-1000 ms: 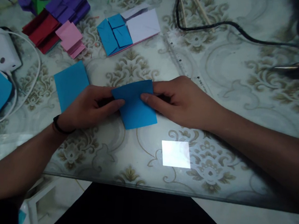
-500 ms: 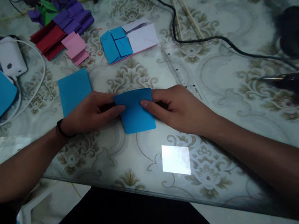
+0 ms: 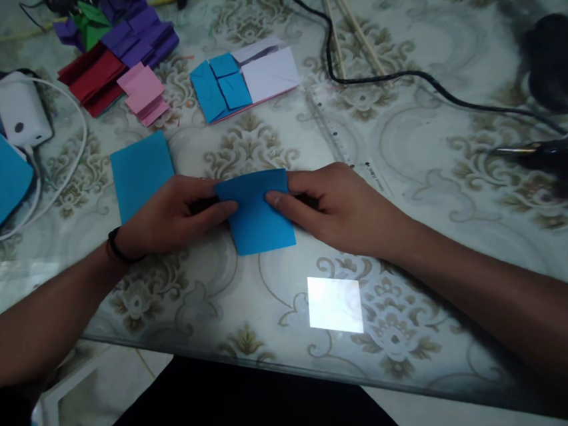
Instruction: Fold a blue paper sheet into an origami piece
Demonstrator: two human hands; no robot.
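A small blue sheet of paper (image 3: 262, 228) is held up just above the table between both hands, its top edge slightly bowed. My left hand (image 3: 178, 213) pinches its left edge, thumb in front and fingers behind. On the right edge, my right hand (image 3: 335, 204) grips the sheet the same way, thumb flat on the front. The fingers behind the paper are hidden. Another blue sheet of paper (image 3: 140, 169) lies on the table, partly covered by my left hand.
Folded purple (image 3: 143, 32), red (image 3: 96, 81) and pink paper (image 3: 143, 92) lie at the back left. Beyond my hands sit a blue-and-white folded piece (image 3: 270, 74) and a clear ruler (image 3: 332, 134). A black cable (image 3: 413, 71) crosses the back; a soldering iron (image 3: 546, 148) points in from the right.
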